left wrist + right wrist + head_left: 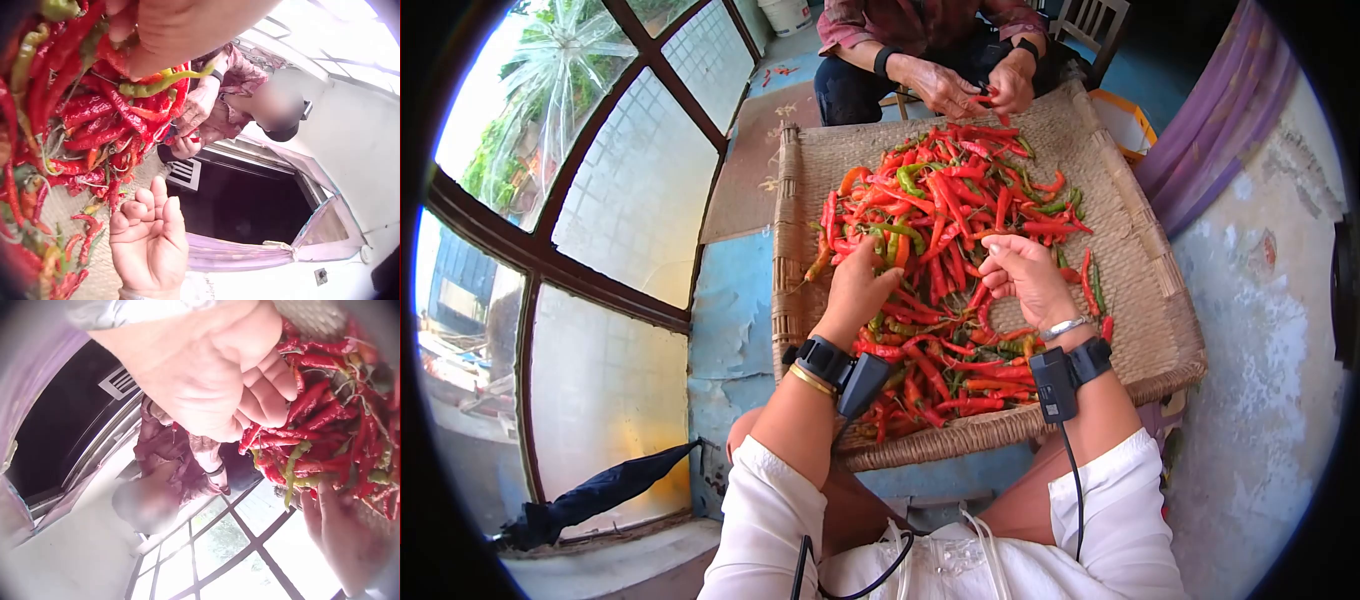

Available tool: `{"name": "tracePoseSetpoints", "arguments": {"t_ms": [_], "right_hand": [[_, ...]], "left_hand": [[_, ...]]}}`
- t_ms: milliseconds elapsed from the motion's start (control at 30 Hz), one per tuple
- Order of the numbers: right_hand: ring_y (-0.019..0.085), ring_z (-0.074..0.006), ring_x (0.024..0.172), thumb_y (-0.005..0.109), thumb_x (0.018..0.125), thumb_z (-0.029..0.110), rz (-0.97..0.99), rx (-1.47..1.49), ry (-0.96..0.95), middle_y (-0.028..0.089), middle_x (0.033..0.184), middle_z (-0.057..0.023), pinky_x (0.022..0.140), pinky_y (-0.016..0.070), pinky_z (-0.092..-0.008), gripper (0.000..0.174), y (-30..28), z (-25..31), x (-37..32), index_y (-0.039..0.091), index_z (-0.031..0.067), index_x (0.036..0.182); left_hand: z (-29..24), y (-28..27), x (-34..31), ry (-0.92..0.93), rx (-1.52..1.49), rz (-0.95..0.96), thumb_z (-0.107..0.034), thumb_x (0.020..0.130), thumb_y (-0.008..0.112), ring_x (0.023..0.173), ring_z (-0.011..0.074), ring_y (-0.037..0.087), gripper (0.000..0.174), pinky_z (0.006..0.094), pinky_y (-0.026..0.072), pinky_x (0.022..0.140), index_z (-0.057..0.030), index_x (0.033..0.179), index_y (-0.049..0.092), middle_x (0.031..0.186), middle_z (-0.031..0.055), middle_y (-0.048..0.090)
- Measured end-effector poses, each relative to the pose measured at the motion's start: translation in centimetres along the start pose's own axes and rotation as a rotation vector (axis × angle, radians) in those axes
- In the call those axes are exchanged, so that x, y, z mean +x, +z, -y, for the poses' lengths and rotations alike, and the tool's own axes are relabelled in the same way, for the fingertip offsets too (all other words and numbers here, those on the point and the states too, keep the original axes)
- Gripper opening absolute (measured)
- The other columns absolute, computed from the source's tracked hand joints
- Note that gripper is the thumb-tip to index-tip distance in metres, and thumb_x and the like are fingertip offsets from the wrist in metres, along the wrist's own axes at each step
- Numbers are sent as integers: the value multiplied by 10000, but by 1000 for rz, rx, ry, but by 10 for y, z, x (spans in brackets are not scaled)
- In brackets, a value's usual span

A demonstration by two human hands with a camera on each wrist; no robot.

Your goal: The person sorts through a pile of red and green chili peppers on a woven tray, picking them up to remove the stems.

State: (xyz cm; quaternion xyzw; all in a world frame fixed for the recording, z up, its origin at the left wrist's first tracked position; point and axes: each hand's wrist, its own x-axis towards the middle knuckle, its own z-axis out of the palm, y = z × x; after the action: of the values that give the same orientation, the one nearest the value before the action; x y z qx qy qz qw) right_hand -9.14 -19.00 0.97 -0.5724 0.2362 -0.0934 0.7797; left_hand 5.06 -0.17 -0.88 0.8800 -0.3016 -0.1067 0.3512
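A large heap of red chili peppers (940,195), with some green and orange ones among them, lies on a woven tray (1135,320). My left hand (858,290) reaches onto the heap's left side, thumb and fingers apart at the peppers. An orange-red chili (111,57) shows between its thumb and fingers in the left wrist view, beside a yellow-green chili (159,83). Over the right part of the heap is my right hand (1030,278). Its palm faces up in the left wrist view, fingers (142,209) loosely curled with nothing in them.
Across the tray sits another person, whose hands (960,90) hold a red chili (988,97). Windows (625,180) and a folded dark umbrella (610,490) are at the left. A purple curtain (1215,125) hangs by the right wall (1250,330). A chair (1095,25) stands behind.
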Motion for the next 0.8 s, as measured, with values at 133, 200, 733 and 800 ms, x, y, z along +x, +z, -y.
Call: {"name": "tracePoseSetpoints", "arguments": {"t_ms": [133, 200, 733, 800], "right_hand": [[566, -85, 607, 527, 868, 187, -11, -53, 33, 593, 762, -40, 500, 456, -195, 271, 2, -3, 1, 536, 8, 1072], [558, -83, 597, 530, 864, 181, 13, -121, 53, 587, 750, -35, 488, 444, -196, 260, 5, -4, 1, 546, 7, 1057], [529, -56, 561, 554, 851, 215, 235, -574, 33, 563, 646, 1, 490, 424, -204, 199, 14, -8, -3, 587, 20, 829], [501, -48, 539, 590, 830, 221, 274, -664, 16, 523, 593, 16, 485, 410, -208, 221, 13, -8, -3, 569, 29, 724]], "left_hand": [[6, 15, -7, 85, 133, -53, -223, 703, 674, 988, 337, 535, 559, 410, 436, 820, -16, 1178, 461, 1050, 191, 564], [4, 18, -8, 98, 179, -89, -228, 701, 677, 992, 334, 533, 525, 415, 436, 814, -17, 1145, 494, 1047, 185, 568], [-27, 25, -21, 428, 10, 404, -255, 752, 607, 731, 356, 574, 261, 431, 445, 646, 4, 785, 594, 749, 197, 586], [-26, 29, -21, 410, 33, 451, -257, 760, 599, 733, 356, 574, 267, 431, 445, 647, 8, 788, 594, 745, 197, 587]]}}
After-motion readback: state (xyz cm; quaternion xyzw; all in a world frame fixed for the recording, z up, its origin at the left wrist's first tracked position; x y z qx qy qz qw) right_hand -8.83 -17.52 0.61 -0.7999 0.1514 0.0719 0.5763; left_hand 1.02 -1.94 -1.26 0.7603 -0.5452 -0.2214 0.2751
